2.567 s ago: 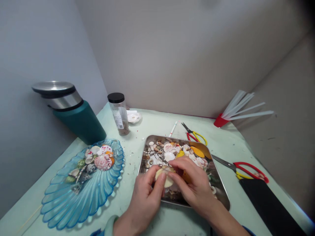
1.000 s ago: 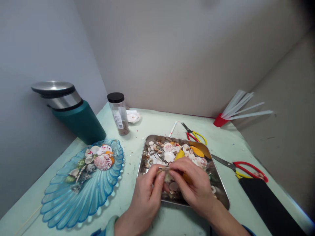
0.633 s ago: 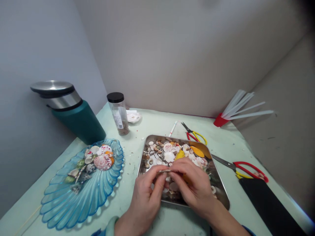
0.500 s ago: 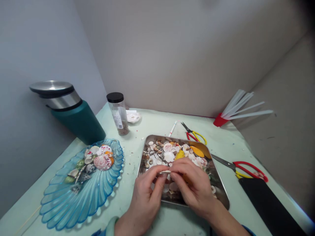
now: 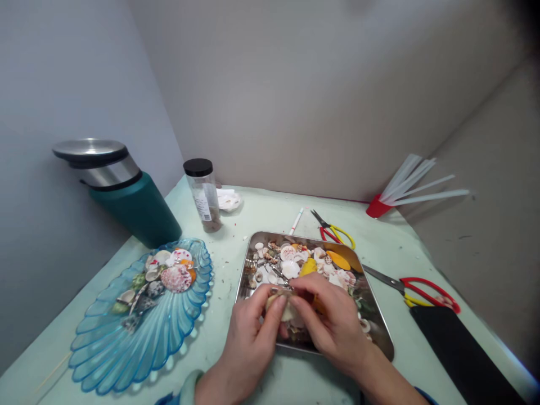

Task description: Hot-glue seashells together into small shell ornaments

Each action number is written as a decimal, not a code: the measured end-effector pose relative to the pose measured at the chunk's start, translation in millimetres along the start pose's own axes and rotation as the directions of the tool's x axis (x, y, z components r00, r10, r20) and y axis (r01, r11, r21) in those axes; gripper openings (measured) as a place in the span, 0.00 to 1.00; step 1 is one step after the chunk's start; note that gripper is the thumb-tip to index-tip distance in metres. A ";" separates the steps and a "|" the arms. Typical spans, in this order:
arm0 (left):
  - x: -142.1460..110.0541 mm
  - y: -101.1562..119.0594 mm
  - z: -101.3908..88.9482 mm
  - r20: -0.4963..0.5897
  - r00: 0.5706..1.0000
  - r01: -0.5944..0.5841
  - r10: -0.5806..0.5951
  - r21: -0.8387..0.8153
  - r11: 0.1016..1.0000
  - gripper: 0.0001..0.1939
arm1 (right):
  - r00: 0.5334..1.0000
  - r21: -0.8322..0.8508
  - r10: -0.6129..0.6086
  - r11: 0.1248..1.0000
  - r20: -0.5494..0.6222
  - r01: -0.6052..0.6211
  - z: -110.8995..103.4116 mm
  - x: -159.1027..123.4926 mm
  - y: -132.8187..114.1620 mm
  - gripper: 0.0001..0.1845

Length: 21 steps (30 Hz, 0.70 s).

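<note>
My left hand (image 5: 251,334) and my right hand (image 5: 335,326) meet over the near part of a metal tray (image 5: 383,332). Between their thumbs and fingers they pinch a pale, cream-coloured shell (image 5: 287,314), its face turned partly towards me. The fingers cover its upper edge, and a small shiny bit there is too blurred to name. Many loose seashells (image 5: 289,268) fill the tray beyond my fingers. Among them lie a yellow piece (image 5: 309,266), an orange oval piece (image 5: 338,260) and a thin metal item (image 5: 280,274) resembling a clip.
On the left stands a blue shell-shaped dish (image 5: 139,360) with decorated shells, below a teal bottle (image 5: 135,208) and a black-lidded jar (image 5: 205,197). Behind the tray lie small scissors (image 5: 337,230); to its right are larger scissors (image 5: 426,289), a black slab (image 5: 459,349) and a red cup of sticks (image 5: 377,206).
The shell has tilted between my fingers: before it showed as a thin edge, and now its broad face is visible. Both hands have stayed nearly in place.
</note>
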<state>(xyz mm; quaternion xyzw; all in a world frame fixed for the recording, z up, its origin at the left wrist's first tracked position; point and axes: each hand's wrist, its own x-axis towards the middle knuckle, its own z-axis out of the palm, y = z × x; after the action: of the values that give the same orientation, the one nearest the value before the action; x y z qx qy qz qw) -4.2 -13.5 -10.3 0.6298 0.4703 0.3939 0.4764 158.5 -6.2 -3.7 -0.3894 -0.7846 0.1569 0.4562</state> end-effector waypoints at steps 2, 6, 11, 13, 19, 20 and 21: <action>-0.1 -2.0 0.4 -0.019 0.999 0.028 -0.028 0.001 1.000 0.13 | 1.000 -0.010 -0.010 1.000 -0.006 0.009 0.8 -0.5 0.8 0.11; -0.2 -6.8 1.9 -0.008 0.999 0.049 -0.049 -0.029 0.998 0.13 | 1.000 0.014 -0.028 1.000 0.008 0.027 2.3 0.6 2.8 0.13; -1.9 -7.2 2.4 0.011 1.000 0.025 -0.025 0.003 1.000 0.11 | 1.000 0.010 -0.010 1.000 -0.006 0.010 2.0 1.3 3.1 0.12; -2.4 -5.6 2.2 0.002 1.000 0.010 -0.010 0.027 1.000 0.10 | 1.000 0.003 0.002 1.000 -0.009 -0.002 1.7 0.9 2.8 0.12; -0.8 -2.0 1.6 0.015 1.000 0.019 -0.020 0.011 1.000 0.10 | 0.999 -0.001 -0.046 0.999 -0.018 0.046 2.7 1.1 4.0 0.15; -0.7 -1.8 1.5 0.015 1.000 0.023 -0.023 0.006 1.000 0.11 | 0.998 -0.006 -0.062 0.998 -0.023 0.062 3.0 1.3 4.3 0.16; -0.7 -1.7 1.2 0.016 1.000 0.026 -0.026 0.002 1.000 0.11 | 0.997 -0.014 -0.078 0.997 -0.027 0.078 3.3 1.3 4.6 0.16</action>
<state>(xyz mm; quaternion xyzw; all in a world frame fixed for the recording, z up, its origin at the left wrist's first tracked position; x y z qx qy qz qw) -3.6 -14.3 -12.2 0.6272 0.4750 0.3823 0.4846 157.5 -1.9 -7.4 -0.3635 -0.7938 0.1288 0.4703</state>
